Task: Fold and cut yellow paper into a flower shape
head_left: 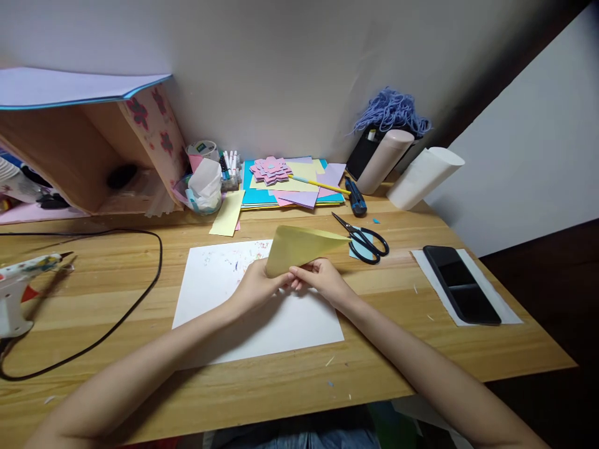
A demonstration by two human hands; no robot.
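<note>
A folded yellow-green paper (299, 247) is held up just above a white sheet (262, 305) on the wooden desk (140, 374). My left hand (257, 287) pinches its lower left edge with fingers closed. Closed on the lower edge beside it is my right hand (321, 277). The two hands touch each other at the fingertips. Black scissors (365, 239) lie just right of the paper.
A glue gun (19, 287) with a black cord (140, 293) lies at the left. Coloured paper stack (292, 184) with a pencil, a utility knife (355, 198), paper rolls (421, 174) and a tape cup (203, 184) line the back. A phone (461, 284) rests on the right.
</note>
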